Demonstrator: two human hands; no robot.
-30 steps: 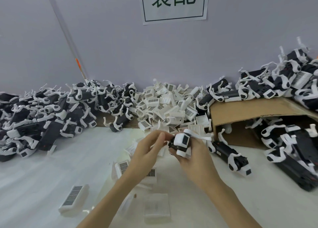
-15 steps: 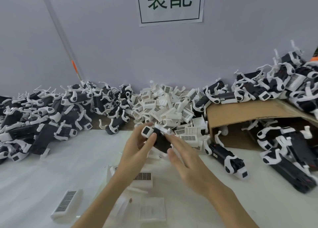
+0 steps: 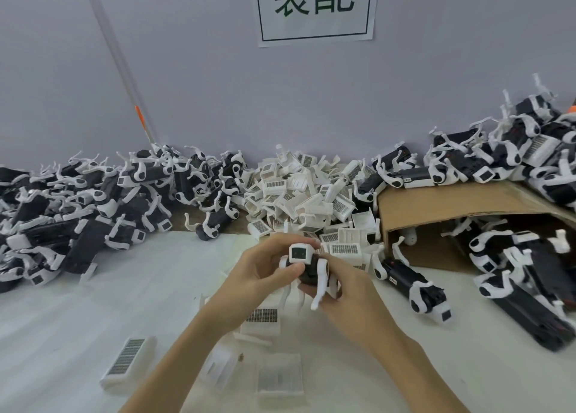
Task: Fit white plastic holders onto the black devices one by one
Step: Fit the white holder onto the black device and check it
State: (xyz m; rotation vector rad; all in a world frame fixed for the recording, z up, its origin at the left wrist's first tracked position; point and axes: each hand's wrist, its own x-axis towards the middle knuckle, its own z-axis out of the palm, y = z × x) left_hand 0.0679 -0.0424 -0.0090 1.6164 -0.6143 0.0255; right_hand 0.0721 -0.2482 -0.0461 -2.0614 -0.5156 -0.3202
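Both hands hold one black device (image 3: 307, 274) above the middle of the white table. A white plastic holder (image 3: 300, 254) with a dark square window sits on the device's end that faces me. My left hand (image 3: 265, 270) pinches the device from the left, thumb on its side. My right hand (image 3: 343, 291) cups it from the right and below; white clip arms stick out between those fingers. A heap of loose white holders (image 3: 307, 194) lies just behind the hands.
A pile of fitted black devices (image 3: 84, 200) covers the left back. A tipped cardboard box (image 3: 436, 206) with more devices stands at right, one device (image 3: 411, 283) lying before it. Loose white holders (image 3: 127, 366) lie on the table (image 3: 93, 313) near me.
The device has turned so its white capped end faces me. My right hand, open half a second ago, has closed around it again; both hands sit slightly lower and nearer.
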